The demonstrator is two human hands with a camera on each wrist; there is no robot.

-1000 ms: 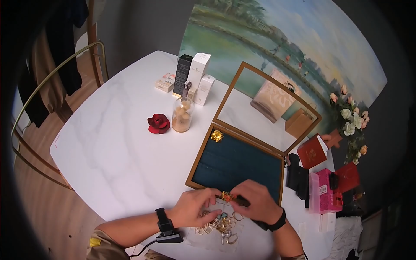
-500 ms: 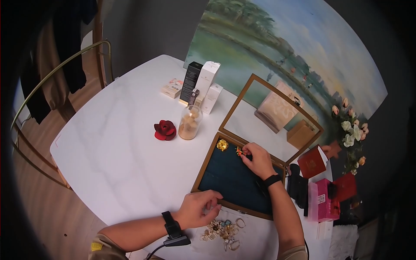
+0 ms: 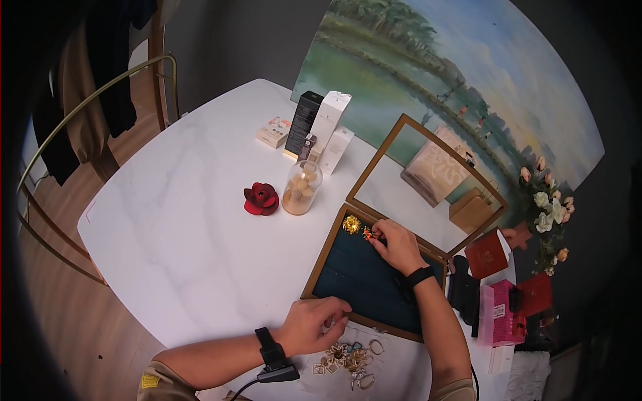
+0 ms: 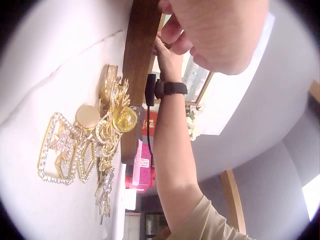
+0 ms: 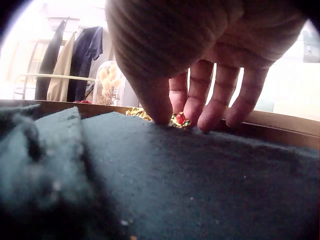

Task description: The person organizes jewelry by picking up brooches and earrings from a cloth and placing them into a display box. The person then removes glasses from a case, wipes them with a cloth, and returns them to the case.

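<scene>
My right hand [image 3: 399, 248] pinches a small gold piece of jewellery with red stones [image 5: 181, 119], low over the dark teal lining [image 3: 354, 271] of a wooden-framed jewellery case. Beside it, in the case's back left corner, lies a round gold flower-shaped ornament [image 3: 351, 224]. Loosely curled and holding nothing, my left hand [image 3: 313, 325] is at the case's front edge. In front of the case a heap of jewellery [image 4: 107, 132] lies on the white table, with gold pieces and jewelled square frames showing in the left wrist view.
The case's glazed lid [image 3: 378, 148] stands raised at the back. Left of it are a glass dome [image 3: 302, 190], a dark red fabric flower [image 3: 261, 198] and several upright cartons [image 3: 328, 120]. A red box [image 3: 487, 254] and a pink box [image 3: 503, 314] stand on the right.
My right hand has gone from beside my left hand to the back of the case, carrying the red-stoned piece, and stays there. My left hand has stayed near the front edge.
</scene>
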